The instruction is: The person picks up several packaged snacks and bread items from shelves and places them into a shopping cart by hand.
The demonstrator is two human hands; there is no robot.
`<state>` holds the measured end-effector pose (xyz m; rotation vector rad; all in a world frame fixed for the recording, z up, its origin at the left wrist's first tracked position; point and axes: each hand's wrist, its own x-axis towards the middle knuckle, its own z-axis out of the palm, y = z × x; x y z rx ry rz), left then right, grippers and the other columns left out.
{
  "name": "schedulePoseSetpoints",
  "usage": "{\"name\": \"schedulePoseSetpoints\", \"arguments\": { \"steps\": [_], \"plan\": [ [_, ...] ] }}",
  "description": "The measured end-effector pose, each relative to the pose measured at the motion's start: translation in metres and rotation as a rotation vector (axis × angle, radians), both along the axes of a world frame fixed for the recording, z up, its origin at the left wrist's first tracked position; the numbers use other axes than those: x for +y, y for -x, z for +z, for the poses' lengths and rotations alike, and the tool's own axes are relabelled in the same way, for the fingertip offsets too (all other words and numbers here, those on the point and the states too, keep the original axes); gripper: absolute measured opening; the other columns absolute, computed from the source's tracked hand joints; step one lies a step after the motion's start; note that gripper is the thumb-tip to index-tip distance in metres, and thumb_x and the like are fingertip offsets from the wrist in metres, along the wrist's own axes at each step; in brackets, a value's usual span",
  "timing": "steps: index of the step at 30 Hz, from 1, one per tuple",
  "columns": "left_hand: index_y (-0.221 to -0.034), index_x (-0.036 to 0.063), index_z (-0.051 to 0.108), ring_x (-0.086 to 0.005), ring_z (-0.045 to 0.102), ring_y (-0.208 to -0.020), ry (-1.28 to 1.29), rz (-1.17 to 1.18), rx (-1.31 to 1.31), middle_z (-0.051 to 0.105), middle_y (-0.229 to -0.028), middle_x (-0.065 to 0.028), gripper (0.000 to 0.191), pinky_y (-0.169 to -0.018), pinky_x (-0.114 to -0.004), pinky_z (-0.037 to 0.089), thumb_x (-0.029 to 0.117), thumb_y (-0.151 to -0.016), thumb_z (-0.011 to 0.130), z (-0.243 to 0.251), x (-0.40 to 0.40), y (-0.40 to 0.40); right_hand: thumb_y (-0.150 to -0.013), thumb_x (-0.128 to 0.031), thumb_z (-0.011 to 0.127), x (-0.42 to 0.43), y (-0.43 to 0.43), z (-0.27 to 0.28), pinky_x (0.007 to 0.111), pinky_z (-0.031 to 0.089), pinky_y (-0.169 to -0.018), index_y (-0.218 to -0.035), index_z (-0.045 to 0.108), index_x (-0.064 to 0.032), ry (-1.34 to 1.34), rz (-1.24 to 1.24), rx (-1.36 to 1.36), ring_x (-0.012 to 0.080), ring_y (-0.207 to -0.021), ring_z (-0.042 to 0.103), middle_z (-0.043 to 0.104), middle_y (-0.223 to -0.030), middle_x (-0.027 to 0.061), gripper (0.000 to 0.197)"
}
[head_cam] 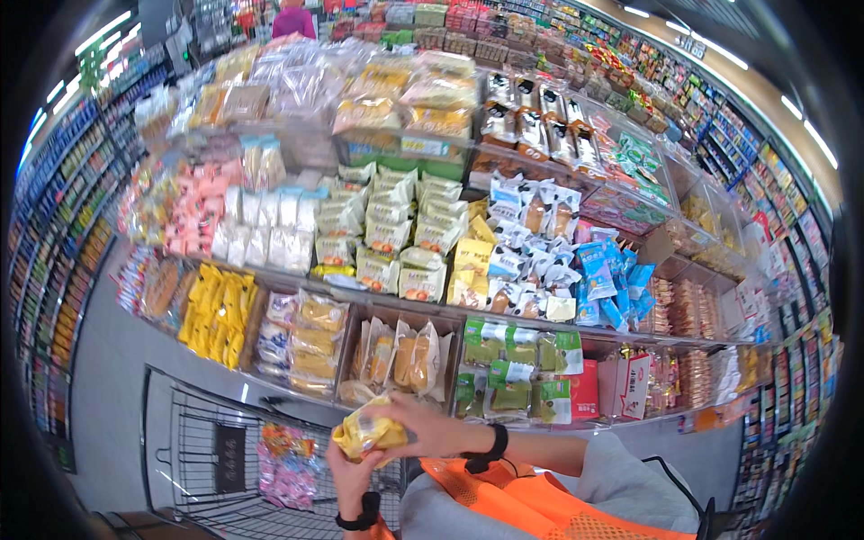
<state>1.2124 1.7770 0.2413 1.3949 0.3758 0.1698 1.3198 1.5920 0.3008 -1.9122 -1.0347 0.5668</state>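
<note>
Both my hands hold a yellow-wrapped food packet (371,432) above the near edge of the shopping cart. My left hand (349,466) grips it from below and the left, thumb along its lower edge. From the right, my right hand (432,426) holds its top and side. Dark bands circle both wrists. Beneath and to the left stands a wire shopping cart (196,432), with colourful plastic bags of packaged goods (289,469) lying in it. Just beyond my hands, a bin holds bread in paper-like sleeves (405,358). The packet's contents are hard to make out.
A tiered display rises ahead, with yellow packets (219,314), cream packets (378,270), blue packets (601,277) and green-topped packs (509,385). Stocked shelves (57,256) line the left aisle; more shelves (790,202) stand right. A person in purple (293,21) is at the far end.
</note>
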Motion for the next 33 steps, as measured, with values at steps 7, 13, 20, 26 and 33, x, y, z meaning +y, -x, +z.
{"name": "schedulePoseSetpoints", "arguments": {
  "steps": [7, 13, 20, 26, 33],
  "plan": [
    [-0.147, 0.0024, 0.031, -0.0234, 0.06, -0.114, -0.258, -0.156, -0.155, 0.058, -0.127, -0.0132, 0.066, -0.092, -0.034, 0.049, 0.006, -0.09, 0.066, 0.03, -0.047, -0.037, -0.077, -0.043, 0.083, -0.124, -0.165, 0.075, 0.041, 0.047, -0.102, -0.139, 0.028, -0.0007, -0.369, -0.793, -0.477, 0.0298, -0.12, 0.055, 0.052, -0.13, 0.021, 0.093],
    [-0.138, 0.002, 0.041, -0.0171, 0.063, -0.102, -0.159, -0.138, -0.078, 0.065, -0.111, -0.0107, 0.054, -0.091, -0.032, 0.05, 0.001, -0.09, 0.065, 0.004, -0.076, -0.017, -0.076, -0.022, 0.084, -0.16, -0.269, 0.097, 0.033, 0.049, -0.089, -0.123, 0.046, -0.0059, -0.985, -0.881, 0.376, 0.0193, -0.105, 0.057, 0.055, -0.115, 0.0069, 0.063],
    [-0.138, 0.0036, 0.042, -0.0179, 0.064, -0.1, -0.236, -0.072, 0.007, 0.066, -0.11, -0.0117, 0.05, -0.088, -0.03, 0.051, 0.0, -0.092, 0.062, -0.009, -0.068, 0.014, -0.066, -0.011, 0.083, -0.152, -0.298, 0.072, 0.042, 0.045, -0.083, -0.104, 0.05, -0.0055, -0.396, -1.05, -0.959, 0.0372, -0.097, 0.052, 0.052, -0.102, 0.0136, 0.05],
    [-0.133, 0.0035, 0.047, -0.018, 0.065, -0.099, -0.237, 0.014, 0.041, 0.067, -0.109, -0.0111, 0.045, -0.084, -0.029, 0.052, 0.001, -0.091, 0.063, -0.014, -0.061, 0.013, -0.068, -0.018, 0.082, -0.154, -0.3, 0.049, 0.044, 0.042, -0.091, -0.094, 0.059, -0.005, -0.132, -1.059, -0.965, 0.0341, -0.112, 0.049, 0.053, -0.11, 0.0128, 0.037],
    [-0.131, 0.0018, 0.05, -0.0209, 0.067, -0.101, -0.371, -0.107, 0.081, 0.068, -0.112, -0.0146, 0.042, -0.084, -0.033, 0.055, 0.005, -0.091, 0.066, -0.004, -0.06, 0.011, -0.073, -0.028, 0.079, -0.15, -0.307, 0.034, 0.052, 0.031, -0.105, -0.092, 0.072, -0.0003, 0.246, -1.032, -1.136, 0.037, -0.133, 0.036, 0.053, -0.128, 0.0137, 0.034]
  ]
}}
